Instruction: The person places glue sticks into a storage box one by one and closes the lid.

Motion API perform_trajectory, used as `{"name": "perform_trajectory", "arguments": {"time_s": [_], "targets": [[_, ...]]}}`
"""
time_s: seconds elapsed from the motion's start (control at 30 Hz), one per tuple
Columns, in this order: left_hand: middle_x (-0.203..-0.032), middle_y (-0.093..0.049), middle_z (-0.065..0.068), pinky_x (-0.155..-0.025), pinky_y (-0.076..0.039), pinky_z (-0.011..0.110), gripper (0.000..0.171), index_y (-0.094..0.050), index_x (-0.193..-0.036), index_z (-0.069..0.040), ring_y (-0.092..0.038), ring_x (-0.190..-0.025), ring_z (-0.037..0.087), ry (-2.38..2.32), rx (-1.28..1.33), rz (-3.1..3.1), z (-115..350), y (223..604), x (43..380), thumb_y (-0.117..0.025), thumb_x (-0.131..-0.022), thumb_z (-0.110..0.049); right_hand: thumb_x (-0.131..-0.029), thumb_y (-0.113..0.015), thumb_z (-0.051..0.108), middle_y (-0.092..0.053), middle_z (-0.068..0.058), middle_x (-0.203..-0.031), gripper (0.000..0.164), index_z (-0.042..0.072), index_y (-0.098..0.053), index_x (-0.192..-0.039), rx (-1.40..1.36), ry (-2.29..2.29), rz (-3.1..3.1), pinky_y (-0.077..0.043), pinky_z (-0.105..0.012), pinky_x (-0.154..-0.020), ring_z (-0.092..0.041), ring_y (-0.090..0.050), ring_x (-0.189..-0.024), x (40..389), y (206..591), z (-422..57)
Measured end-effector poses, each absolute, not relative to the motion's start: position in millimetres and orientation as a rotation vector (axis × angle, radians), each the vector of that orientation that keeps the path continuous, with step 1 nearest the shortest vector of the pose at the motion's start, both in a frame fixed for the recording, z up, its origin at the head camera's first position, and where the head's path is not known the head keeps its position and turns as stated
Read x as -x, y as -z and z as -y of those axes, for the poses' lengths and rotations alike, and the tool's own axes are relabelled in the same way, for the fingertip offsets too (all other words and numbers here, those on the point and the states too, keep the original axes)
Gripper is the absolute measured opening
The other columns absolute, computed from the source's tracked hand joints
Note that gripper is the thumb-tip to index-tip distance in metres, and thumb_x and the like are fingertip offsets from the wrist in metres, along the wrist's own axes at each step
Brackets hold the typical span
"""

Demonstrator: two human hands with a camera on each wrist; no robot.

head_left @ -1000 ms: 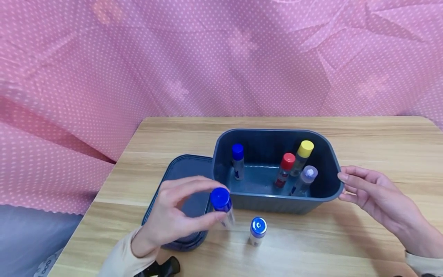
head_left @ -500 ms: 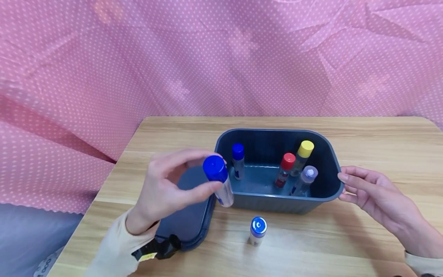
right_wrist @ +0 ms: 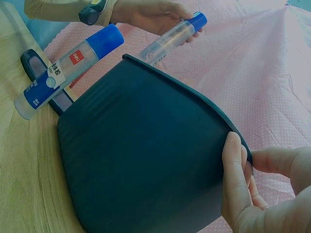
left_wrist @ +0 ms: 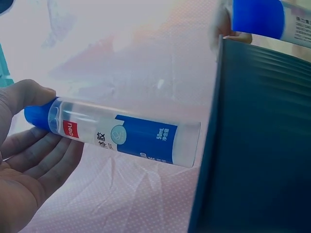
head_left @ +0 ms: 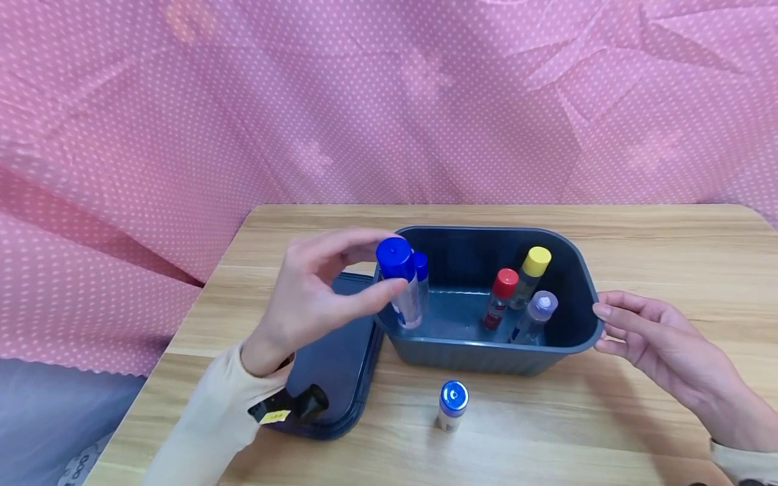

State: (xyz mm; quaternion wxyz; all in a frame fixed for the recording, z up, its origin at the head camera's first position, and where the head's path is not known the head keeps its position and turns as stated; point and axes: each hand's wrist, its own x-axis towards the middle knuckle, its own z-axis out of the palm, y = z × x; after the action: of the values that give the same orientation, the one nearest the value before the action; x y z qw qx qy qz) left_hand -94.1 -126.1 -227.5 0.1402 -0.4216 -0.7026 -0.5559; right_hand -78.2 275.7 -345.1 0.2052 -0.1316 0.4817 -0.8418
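Observation:
My left hand [head_left: 322, 290] pinches a clear glue bottle [left_wrist: 121, 133] by its blue cap, between thumb and fingers. In the head view this bottle overlaps the left end of the dark blue bin [head_left: 468, 358], its base just inside the near rim. My right hand [head_left: 662, 351] grips the bin's right rim; in the right wrist view its thumb and fingers [right_wrist: 234, 165] pinch the edge. Inside the bin stand a blue-capped bottle [head_left: 423, 290] at the left, plus a red-capped bottle [head_left: 501, 297], a yellow-capped bottle [head_left: 532, 270] and a clear-capped bottle [head_left: 535, 316] at the right.
Another blue-capped glue bottle [head_left: 452, 405] stands on the wooden table [head_left: 583, 432] in front of the bin. The dark blue lid [head_left: 340, 378] lies flat left of the bin, partly under my left forearm. A pink dotted cloth [head_left: 389, 101] hangs behind the table.
My left hand has raised the glue bottle and carried it away from me and slightly right, from over the lid's edge to the bin's left end. My right hand stays at the rim.

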Motion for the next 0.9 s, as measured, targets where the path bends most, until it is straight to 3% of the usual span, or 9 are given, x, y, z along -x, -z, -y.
{"name": "perform_trajectory", "arguments": {"time_s": [0.2,0.5,0.73,0.9], "targets": [[-0.105,-0.068,0.019,-0.086,-0.055,0.038,0.039,-0.063,-0.111,0.011,-0.068,-0.094,0.024,1.622,1.236,2.048,122.1,233.8,100.0,-0.078,-0.081,-0.009,-0.1,-0.026,-0.011,-0.066,-0.009,-0.108,0.04,-0.004,-0.061,-0.117,0.388,2.38,-1.275,-0.055,-0.035,-0.084,-0.02,-0.066,-0.094,78.1,344.3,-274.7],[-0.107,-0.069,0.016,-0.086,-0.055,0.038,0.039,-0.063,-0.112,0.007,-0.068,-0.093,0.019,1.566,1.177,2.14,122.1,250.3,106.6,-0.077,-0.076,0.001,-0.1,-0.027,-0.011,-0.066,-0.009,-0.107,0.039,-0.004,-0.062,-0.115,0.377,2.377,-1.289,-0.055,-0.035,-0.084,-0.019,-0.066,-0.094,78.1,343.4,-273.4],[-0.109,-0.068,0.016,-0.086,-0.055,0.043,0.041,-0.063,-0.114,0.007,-0.068,-0.096,0.019,1.56,1.134,2.175,121.8,261.4,110.5,-0.076,-0.075,0.006,-0.101,-0.028,-0.008,-0.066,-0.006,-0.108,0.039,0.001,-0.063,-0.116,0.387,2.334,-1.359,-0.055,-0.033,-0.085,-0.017,-0.066,-0.094,78.4,346.1,-276.5],[-0.113,-0.067,0.017,-0.087,-0.055,0.038,0.045,-0.061,-0.119,0.006,-0.068,-0.097,0.02,1.504,1.126,2.207,121.4,265.6,111.7,-0.075,-0.076,0.008,-0.1,-0.028,-0.009,-0.066,-0.006,-0.107,0.04,0.0,-0.063,-0.115,0.381,2.342,-1.348,-0.055,-0.033,-0.084,-0.018,-0.066,-0.093,78.5,345.2,-275.6]]}}
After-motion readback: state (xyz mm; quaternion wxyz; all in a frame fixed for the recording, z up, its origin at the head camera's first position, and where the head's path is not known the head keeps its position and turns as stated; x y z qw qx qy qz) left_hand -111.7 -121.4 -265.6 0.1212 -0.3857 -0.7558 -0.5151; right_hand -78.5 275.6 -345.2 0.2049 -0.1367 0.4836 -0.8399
